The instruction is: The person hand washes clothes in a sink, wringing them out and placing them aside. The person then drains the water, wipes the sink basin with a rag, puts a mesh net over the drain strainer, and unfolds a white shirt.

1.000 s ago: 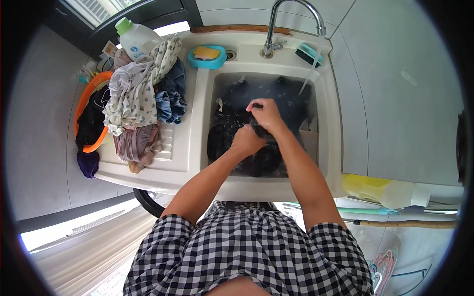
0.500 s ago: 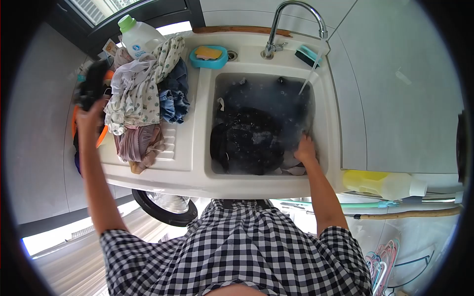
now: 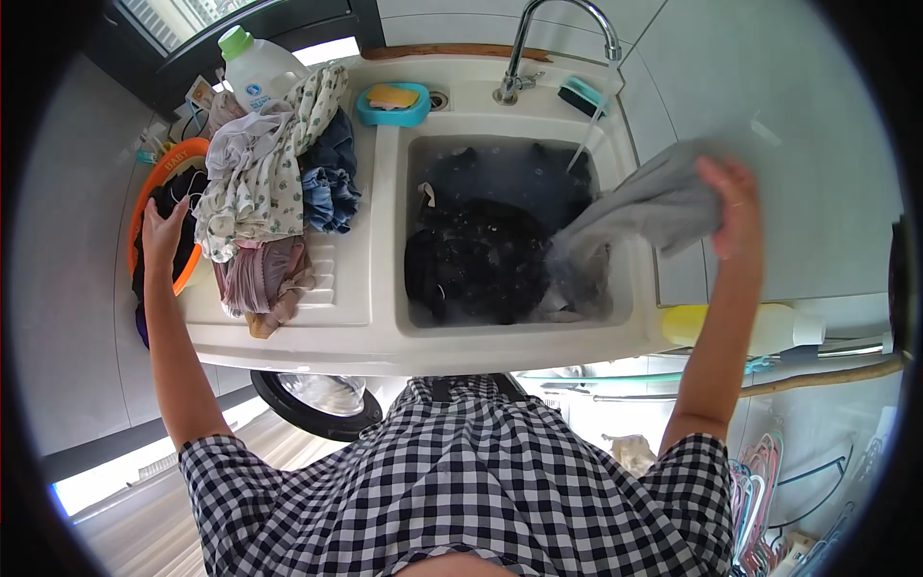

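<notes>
Limp grey cloth [image 3: 663,197] has risen in the right hand [image 3: 736,207].

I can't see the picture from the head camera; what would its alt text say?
A person's right hand lifts a wet grey cloth from a sink of dark laundry under a running tap, while the left hand reaches into an orange basin beside piled clothes.

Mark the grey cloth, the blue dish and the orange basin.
Grey cloth [image 3: 665,198], head view: middle of its lifted part.
Blue dish [image 3: 396,117], head view: its near wall.
Orange basin [image 3: 177,156], head view: its far rim.
</notes>
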Tool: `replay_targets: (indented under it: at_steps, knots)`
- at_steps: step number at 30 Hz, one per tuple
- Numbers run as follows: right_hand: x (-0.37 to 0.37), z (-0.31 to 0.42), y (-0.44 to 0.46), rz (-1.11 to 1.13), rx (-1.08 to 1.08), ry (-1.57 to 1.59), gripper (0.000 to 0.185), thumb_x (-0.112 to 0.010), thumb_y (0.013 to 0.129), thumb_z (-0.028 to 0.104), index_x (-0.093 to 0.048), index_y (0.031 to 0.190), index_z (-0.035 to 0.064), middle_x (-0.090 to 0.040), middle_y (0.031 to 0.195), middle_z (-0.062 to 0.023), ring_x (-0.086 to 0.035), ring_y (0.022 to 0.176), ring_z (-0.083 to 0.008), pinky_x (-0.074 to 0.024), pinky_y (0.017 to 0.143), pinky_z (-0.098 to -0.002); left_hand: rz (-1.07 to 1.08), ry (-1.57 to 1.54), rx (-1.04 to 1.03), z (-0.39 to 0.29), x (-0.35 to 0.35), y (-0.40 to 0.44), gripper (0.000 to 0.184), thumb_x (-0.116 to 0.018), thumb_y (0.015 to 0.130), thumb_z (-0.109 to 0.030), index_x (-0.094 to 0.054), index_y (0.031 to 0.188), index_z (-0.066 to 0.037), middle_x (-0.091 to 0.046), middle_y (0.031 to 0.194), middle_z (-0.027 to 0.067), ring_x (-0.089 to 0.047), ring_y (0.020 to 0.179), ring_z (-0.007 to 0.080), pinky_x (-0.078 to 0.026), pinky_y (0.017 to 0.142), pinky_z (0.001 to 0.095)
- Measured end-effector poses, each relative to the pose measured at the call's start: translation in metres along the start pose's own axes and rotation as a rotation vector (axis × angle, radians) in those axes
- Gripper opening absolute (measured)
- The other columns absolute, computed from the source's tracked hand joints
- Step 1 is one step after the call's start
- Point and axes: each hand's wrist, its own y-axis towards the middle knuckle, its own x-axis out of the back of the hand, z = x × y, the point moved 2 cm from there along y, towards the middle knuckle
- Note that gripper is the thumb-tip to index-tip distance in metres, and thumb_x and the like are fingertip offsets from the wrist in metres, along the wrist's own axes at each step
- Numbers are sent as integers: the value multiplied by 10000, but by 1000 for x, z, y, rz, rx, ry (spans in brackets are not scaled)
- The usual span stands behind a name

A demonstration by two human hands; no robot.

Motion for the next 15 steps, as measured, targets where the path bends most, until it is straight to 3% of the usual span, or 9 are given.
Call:
replay_targets:
  at_steps: [2, 4, 7, 10, 12, 14, 15]
  knots:
    - [18, 43, 10, 2, 168, 100, 455, -683, 777, 209, -554, 1143, -28, -591, 1109, -112, -548, 1045, -214, -416, 947, -349, -6, -31, -34, -16, -1, 0, 884, -653, 757, -508, -346, 1336, 85, -407, 1360, 242, -377, 1292, 319, -287, 1059, 348]
    - [20, 88, 5, -116, 333, 429, 442, -694, 757, 166, -579, 1131, -40, -608, 1118, -128, -579, 1023, -214, -439, 926, -328, 3, -154, -149, -33, -7, 0, 739, -667, 788, -398, -402, 1321, 41, -439, 1340, 221, -434, 1248, 305, -348, 1014, 365]
    - [49, 138, 28, 275, 593, 504, 383, -628, 823, 177, -577, 1137, -36, -597, 1159, -130, -579, 1037, -235, -431, 956, -361, 123, -374, -273, -105, -16, -33, 674, -713, 780, -311, -438, 1312, 0, -483, 1308, 192, -495, 1186, 283, -421, 942, 368]
    - [40, 155, 31, 387, 716, 533, 400, -616, 839, 186, -558, 1162, -43, -587, 1172, -137, -568, 1059, -241, -419, 972, -367, 307, -508, -370, -184, -45, -87, 700, -766, 742, -278, -450, 1312, -23, -517, 1283, 158, -538, 1125, 276, -471, 872, 358]
    - [15, 143, 19, 248, 882, 272, 412, -608, 849, 192, -545, 1179, -48, -580, 1181, -142, -561, 1074, -244, -410, 982, -370, 570, -715, -331, -241, -56, -139, 737, -781, 730, -232, -417, 1343, -49, -507, 1272, 188, -547, 1102, 266, -491, 861, 353]
    - [-25, 115, 3, -26, 1065, -289, 424, -600, 860, 198, -532, 1195, -52, -574, 1189, -146, -554, 1089, -248, -402, 993, -374, 935, -1058, -255, -280, -79, -188, 920, -824, 676, -232, -289, 1414, -103, -444, 1293, 232, -539, 1090, 316, -497, 876, 390]
    - [-45, 98, -2, -16, 1056, -390, 430, -596, 865, 201, -525, 1203, -55, -571, 1194, -149, -550, 1096, -249, -398, 998, -376, 1043, -1130, -261, -302, -78, -215, 1037, -845, 647, -230, -191, 1449, -160, -419, 1303, 263, -539, 1091, 326, -508, 853, 383]
